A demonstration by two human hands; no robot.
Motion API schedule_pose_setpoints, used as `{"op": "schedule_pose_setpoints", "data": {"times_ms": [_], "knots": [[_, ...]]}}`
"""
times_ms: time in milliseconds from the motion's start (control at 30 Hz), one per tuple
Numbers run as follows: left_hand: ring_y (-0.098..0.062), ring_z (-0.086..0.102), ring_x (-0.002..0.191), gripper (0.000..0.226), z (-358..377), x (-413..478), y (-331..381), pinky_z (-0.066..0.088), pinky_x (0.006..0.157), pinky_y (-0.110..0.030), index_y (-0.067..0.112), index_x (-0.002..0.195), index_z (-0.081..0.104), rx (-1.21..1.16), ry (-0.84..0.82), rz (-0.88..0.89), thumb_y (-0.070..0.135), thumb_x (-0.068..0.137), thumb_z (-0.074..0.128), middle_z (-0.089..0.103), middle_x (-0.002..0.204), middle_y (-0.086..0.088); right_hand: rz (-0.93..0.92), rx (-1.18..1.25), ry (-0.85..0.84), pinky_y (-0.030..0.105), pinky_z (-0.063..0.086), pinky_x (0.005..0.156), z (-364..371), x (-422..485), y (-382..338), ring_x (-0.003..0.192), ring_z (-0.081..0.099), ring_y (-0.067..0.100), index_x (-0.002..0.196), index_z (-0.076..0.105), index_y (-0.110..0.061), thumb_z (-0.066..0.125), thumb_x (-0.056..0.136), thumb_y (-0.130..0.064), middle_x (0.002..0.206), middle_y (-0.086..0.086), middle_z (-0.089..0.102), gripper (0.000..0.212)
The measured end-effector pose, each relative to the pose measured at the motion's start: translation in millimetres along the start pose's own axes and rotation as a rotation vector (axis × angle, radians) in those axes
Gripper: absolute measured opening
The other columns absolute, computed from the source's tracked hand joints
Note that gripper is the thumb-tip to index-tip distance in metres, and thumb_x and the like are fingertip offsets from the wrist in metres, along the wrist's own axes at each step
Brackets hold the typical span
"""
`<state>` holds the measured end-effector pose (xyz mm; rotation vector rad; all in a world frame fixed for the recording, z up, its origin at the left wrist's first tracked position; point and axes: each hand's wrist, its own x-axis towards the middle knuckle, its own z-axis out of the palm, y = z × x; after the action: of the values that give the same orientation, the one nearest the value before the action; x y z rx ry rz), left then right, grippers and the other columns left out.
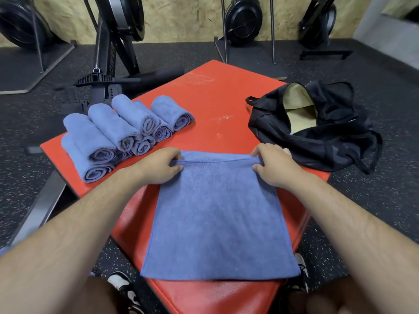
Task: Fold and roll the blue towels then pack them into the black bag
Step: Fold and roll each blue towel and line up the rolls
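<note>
Forearms (68, 234) outstretched, a person's left hand (158, 166) and right hand (274, 166) pinch the far corners of a blue towel (217, 223) lying flat on a red pad (204, 98); uneven tension could skew the roll. Black bag (328, 143) gapes nearby.

A blue towel (217, 218) is lying spread flat on the near part of the red padded box (210, 103), with its long sides running from the near edge toward the middle. Its far edge is lifting a little and curling over. A pile of rolled blue towels (118, 134) is sitting along the left edge, stacked in two layers, spiral ends facing the near side. The black bag (317, 132) is slumping open at the right edge, showing a pale lining, its straps lying loose.
</note>
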<state>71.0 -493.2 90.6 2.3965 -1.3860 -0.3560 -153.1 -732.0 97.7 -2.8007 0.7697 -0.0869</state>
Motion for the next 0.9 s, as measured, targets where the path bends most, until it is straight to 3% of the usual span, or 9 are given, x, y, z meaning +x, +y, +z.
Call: {"op": "schedule_pose_setpoints", "data": {"times_ms": [100, 167, 233, 567, 733, 900], "knots": [[-0.02, 0.054, 0.089, 0.007, -3.0, 0.2, -1.2, 0.038, 0.075, -0.031, 0.016, 0.092, 0.057, 0.01, 0.014, -0.033, 0.02, 0.092, 0.063, 0.059, 0.095, 0.002, -0.008, 0.094, 0.028, 0.035, 0.039, 0.087, -3.3, 0.9, 7.1, 0.1, 0.054, 0.02, 0.094, 0.058, -0.024, 0.062, 0.093, -0.025, 0.101, -0.005, 0.058, 0.005], [-0.021, 0.055, 0.09, 0.008, -4.4, 2.1, -0.9, 0.043, 0.078, -0.034, 0.015, 0.093, 0.058, 0.029, 0.014, -0.05, 0.021, 0.092, 0.062, 0.061, 0.095, 0.001, 0.011, 0.207, 0.025, 0.032, 0.041, 0.071, -4.1, 0.7, 12.3, 0.086, 0.056, 0.017, 0.09, 0.056, -0.021, 0.061, 0.093, -0.022, 0.089, -0.007, 0.059, 0.006], [-0.021, 0.056, 0.088, 0.005, -5.1, 3.3, 0.2, 0.045, 0.076, -0.035, 0.016, 0.091, 0.058, 0.032, 0.017, -0.071, 0.021, 0.091, 0.06, 0.061, 0.091, 0.003, 0.044, 0.231, 0.022, 0.031, 0.04, 0.065, -4.0, 0.0, 16.8, 0.079, 0.056, 0.015, 0.091, 0.057, -0.019, 0.06, 0.095, -0.023, 0.084, -0.008, 0.06, 0.007], [-0.015, 0.054, 0.075, 0.008, -0.8, 13.2, 0.1, 0.035, 0.058, -0.025, 0.019, 0.095, 0.054, 0.019, 0.176, -0.114, 0.026, 0.098, 0.053, 0.063, 0.082, 0.003, 0.251, 0.318, 0.041, 0.031, 0.039, 0.065, 2.5, 9.9, 23.5, 0.08, 0.059, 0.019, 0.083, 0.057, -0.019, 0.053, 0.088, -0.021, 0.08, -0.006, 0.064, 0.007], [-0.021, 0.056, 0.082, 0.015, 5.9, 25.8, -1.1, 0.033, 0.065, -0.032, 0.017, 0.098, 0.057, -0.013, 0.261, -0.206, 0.032, 0.099, 0.055, 0.063, 0.084, 0.002, 0.279, 0.253, 0.072, 0.032, 0.037, 0.069, 4.4, 16.2, 23.9, 0.085, 0.056, 0.023, 0.091, 0.054, -0.017, 0.051, 0.094, -0.023, 0.087, -0.002, 0.063, 0.008], [-0.016, 0.06, 0.093, 0.016, 13.4, 35.3, -4.9, 0.044, 0.078, -0.03, 0.02, 0.106, 0.065, -0.025, 0.179, -0.21, 0.029, 0.093, 0.061, 0.066, 0.098, 0.005, 0.282, 0.209, 0.05, 0.032, 0.042, 0.072, 11.4, 23.6, 21.1, 0.092, 0.059, 0.025, 0.092, 0.058, -0.017, 0.056, 0.089, -0.021, 0.093, 0.0, 0.065, 0.005]]}}
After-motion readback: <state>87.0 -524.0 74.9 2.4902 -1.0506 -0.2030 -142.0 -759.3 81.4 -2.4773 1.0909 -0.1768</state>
